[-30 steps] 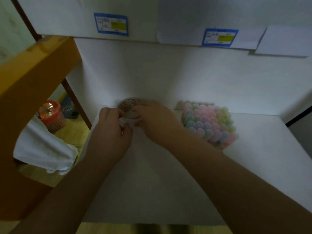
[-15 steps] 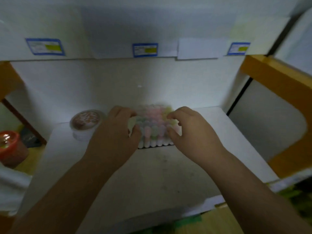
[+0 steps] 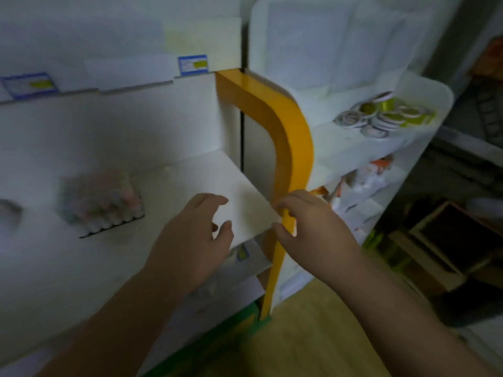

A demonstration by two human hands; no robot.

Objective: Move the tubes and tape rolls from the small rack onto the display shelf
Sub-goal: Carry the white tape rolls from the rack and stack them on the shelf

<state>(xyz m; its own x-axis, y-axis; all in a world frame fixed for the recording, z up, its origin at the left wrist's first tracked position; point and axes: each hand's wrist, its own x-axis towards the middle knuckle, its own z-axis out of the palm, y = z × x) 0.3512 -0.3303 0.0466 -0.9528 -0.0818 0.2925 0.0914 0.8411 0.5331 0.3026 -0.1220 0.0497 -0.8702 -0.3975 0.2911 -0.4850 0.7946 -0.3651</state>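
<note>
While both the left hand (image 3: 190, 240) and right hand (image 3: 313, 227) hover loosely spread and empty, flat white-rimmed yellow tape rolls (image 3: 381, 115) lie heaped on the small white rack (image 3: 435, 85), probably light, stiff, slippery; best pinched at the rims.
</note>
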